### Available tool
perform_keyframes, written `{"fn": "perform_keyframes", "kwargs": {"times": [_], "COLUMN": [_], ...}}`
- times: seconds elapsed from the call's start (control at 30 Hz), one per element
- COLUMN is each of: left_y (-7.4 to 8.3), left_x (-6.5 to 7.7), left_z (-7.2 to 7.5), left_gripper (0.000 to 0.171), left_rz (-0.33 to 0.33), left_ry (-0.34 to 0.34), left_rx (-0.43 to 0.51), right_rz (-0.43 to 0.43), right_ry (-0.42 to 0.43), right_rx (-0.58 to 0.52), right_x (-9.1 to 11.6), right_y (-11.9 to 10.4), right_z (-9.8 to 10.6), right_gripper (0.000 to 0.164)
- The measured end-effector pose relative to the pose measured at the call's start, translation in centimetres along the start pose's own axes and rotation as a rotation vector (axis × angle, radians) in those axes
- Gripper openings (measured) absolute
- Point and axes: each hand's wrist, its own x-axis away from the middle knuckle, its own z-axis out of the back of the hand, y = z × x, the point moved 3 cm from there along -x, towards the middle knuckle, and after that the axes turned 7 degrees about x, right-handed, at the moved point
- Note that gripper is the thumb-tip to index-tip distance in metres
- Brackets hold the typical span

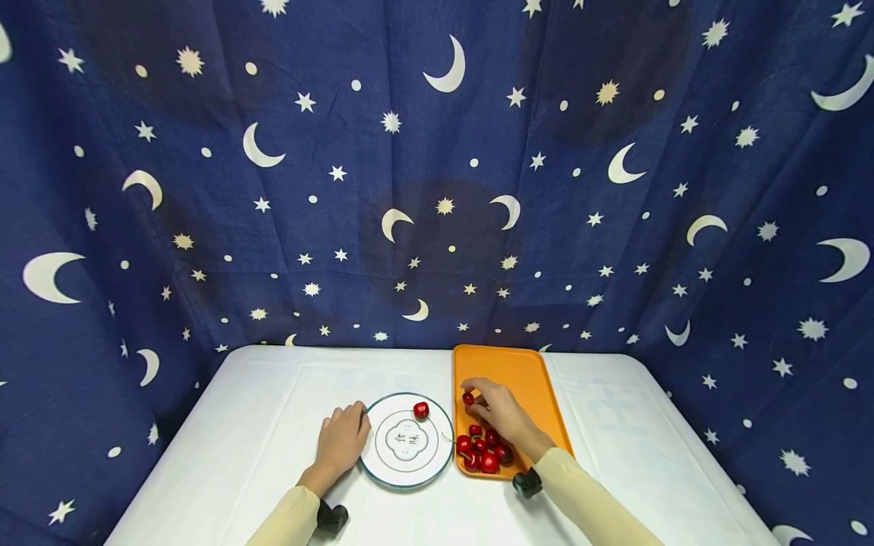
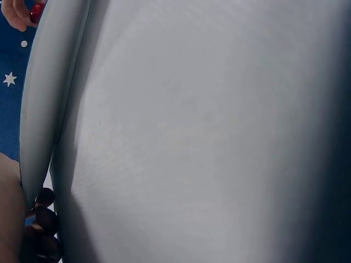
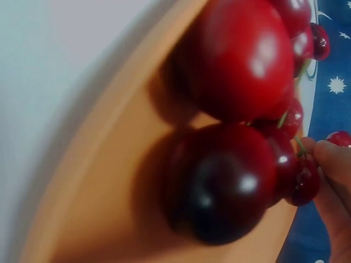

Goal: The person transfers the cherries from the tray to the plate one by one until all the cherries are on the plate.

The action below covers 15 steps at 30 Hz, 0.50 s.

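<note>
So, left to right: left hand [image 1: 341, 437] grips the plate's left rim, fingers curled at the edge. Plate [image 1: 432, 459] is white, blue-rimmed; one bright red cherry [image 1: 420, 410] sits at its upper right. Key relation: the held cherry [image 1: 468, 398] is just right of the plate, over the left side of the orange tray [image 1: 508, 368], so the plate lies to its left. Cherry pile [image 1: 489, 462] sits near side of tray, below the held one. Right hand [image 1: 504, 415] is the nearer hand, coming in from the cherry's right, cherry pinched between fingertips. Looks: held cherry small, dark red, glossy, roundish, no obvious long axis. Stem: can't tell.
</note>
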Motion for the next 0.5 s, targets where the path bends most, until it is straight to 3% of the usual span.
{"fn": "perform_keyframes", "kwargs": {"times": [0.27, 0.5], "left_y": [-0.1, 0.0], "left_x": [0.3, 0.2], "left_z": [0.0, -0.1], "left_gripper": [0.021, 0.018], "left_rz": [-0.045, -0.029], "left_ry": [0.049, 0.052], "left_rx": [-0.001, 0.005], "right_rz": [0.067, 0.162], "right_ry": [0.016, 0.013], "right_rx": [0.030, 0.034], "right_x": [-1.0, -1.7], "right_y": [-1.3, -2.8], "right_z": [0.5, 0.7], "right_gripper": [0.036, 0.030]}}
